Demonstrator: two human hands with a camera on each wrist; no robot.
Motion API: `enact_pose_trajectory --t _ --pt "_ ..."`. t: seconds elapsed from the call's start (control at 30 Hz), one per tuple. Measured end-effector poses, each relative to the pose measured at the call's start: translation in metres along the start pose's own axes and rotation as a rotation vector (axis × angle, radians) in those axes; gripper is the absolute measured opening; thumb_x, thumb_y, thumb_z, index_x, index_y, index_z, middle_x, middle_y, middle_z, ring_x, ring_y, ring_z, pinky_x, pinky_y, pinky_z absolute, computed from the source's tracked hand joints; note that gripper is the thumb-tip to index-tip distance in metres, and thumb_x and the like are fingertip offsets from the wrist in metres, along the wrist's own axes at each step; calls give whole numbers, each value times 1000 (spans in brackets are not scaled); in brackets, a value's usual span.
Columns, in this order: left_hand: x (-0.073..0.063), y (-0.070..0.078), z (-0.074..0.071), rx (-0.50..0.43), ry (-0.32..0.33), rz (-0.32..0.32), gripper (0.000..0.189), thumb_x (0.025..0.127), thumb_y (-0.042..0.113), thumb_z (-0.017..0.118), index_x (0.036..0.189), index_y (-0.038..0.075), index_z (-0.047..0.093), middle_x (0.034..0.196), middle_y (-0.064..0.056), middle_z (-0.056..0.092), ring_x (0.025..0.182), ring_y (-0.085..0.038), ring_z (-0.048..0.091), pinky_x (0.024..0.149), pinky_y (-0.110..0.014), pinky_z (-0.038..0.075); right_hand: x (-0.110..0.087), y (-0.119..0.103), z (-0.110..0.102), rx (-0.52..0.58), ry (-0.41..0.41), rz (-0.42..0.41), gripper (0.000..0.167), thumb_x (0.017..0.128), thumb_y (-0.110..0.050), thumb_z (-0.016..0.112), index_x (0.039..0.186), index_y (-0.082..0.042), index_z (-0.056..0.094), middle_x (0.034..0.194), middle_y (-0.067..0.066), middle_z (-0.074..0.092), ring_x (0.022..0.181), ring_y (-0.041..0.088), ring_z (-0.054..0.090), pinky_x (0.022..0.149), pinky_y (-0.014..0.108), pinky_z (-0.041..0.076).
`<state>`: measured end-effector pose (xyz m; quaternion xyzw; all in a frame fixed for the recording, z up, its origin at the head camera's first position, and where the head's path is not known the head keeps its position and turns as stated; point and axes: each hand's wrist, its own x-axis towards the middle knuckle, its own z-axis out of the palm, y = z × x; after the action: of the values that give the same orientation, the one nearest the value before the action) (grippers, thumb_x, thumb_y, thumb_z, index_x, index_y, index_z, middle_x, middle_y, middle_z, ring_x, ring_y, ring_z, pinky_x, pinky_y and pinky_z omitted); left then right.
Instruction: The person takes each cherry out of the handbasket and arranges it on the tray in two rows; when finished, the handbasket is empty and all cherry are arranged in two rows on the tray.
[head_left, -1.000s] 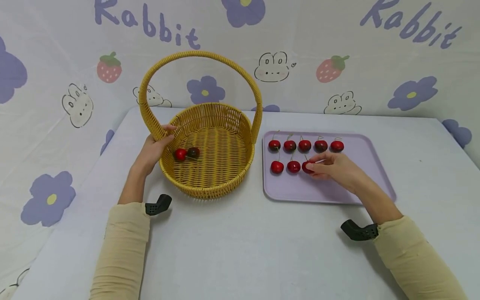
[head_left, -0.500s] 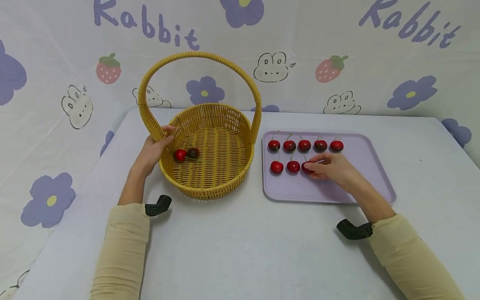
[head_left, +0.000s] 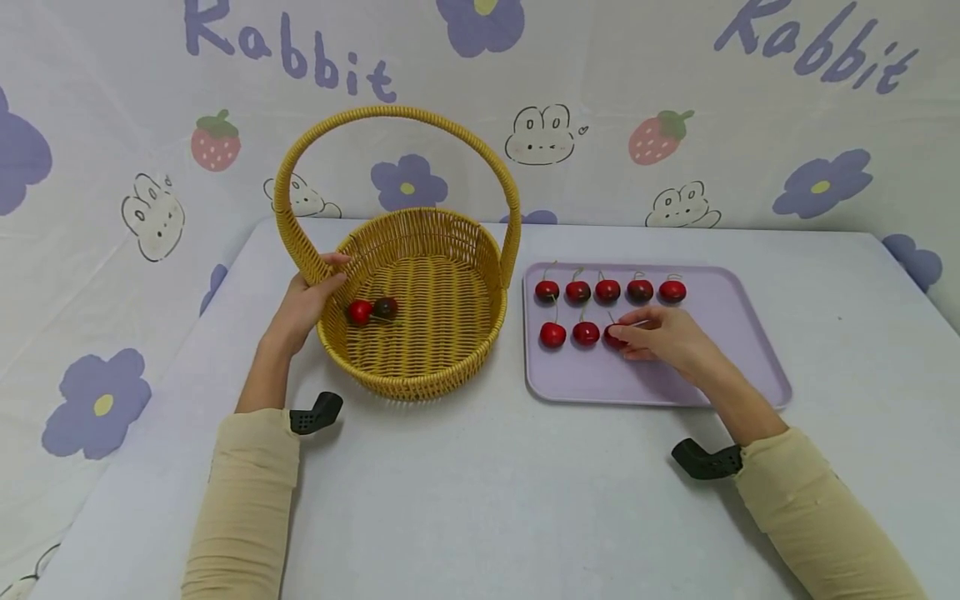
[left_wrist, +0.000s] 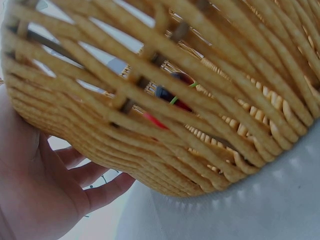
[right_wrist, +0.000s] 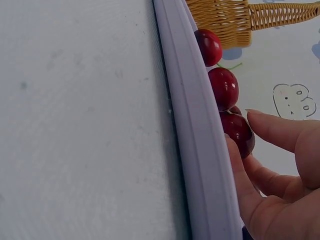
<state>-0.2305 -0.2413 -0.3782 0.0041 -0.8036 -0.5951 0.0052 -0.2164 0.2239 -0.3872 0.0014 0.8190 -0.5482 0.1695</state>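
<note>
My left hand (head_left: 294,315) grips the side of a yellow wicker basket (head_left: 416,385) where the tall handle meets the rim. In the left wrist view, its fingers (left_wrist: 107,192) lie against the outer weave. A bright red cherry (head_left: 359,312) and a dark one (head_left: 386,308) lie inside, on the left. On the lilac tray (head_left: 712,375), my right hand (head_left: 667,337) pinches a red cherry (right_wrist: 240,135) between thumb and fingers. That cherry is at the right end of the front row, partly covered by the fingers, its stem pointing up.
Two more cherries (head_left: 586,333) sit left of the held one. Behind them runs a back row of several cherries (head_left: 640,290) with stems. Basket and tray stand side by side on a white table (head_left: 480,500), before a printed cloth backdrop (head_left: 600,67).
My right forearm has shifted slightly to the left, while the fingers stay at the same cherry. The left hand and the basket look the same.
</note>
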Motion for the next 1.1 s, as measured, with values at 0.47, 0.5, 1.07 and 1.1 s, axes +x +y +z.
enact_pose_trajectory --t 0.47,0.5,1.07,1.1 --pt "0 1 0 -6 -4 3 37 101 13 42 135 0 41 144 -16 36 135 -29 29 109 -49 20 -3 -1 -5 -68 7 0 47 92 -22 65 122 12 51 105 18 61 76 11 66 75 25 53" --pt "0 1 0 -8 -4 2 37 101 13 42 135 0 41 145 -17 36 135 -30 29 109 -49 20 -3 -1 -5 -69 8 1 47 92 -22 65 122 12 51 105 18 61 76 11 66 75 24 53" --pt "-1 0 0 -11 -7 10 36 101 13 42 135 0 41 144 -17 36 134 -31 30 109 -50 21 1 -2 -5 -114 23 -1 45 95 -23 61 123 11 52 104 18 62 76 11 65 74 24 53" --pt "-1 0 0 -11 -7 10 36 101 13 42 135 0 41 143 -18 37 134 -31 30 109 -50 22 1 -2 -5 -116 24 1 45 95 -23 61 123 10 52 105 18 61 76 11 65 74 24 53"
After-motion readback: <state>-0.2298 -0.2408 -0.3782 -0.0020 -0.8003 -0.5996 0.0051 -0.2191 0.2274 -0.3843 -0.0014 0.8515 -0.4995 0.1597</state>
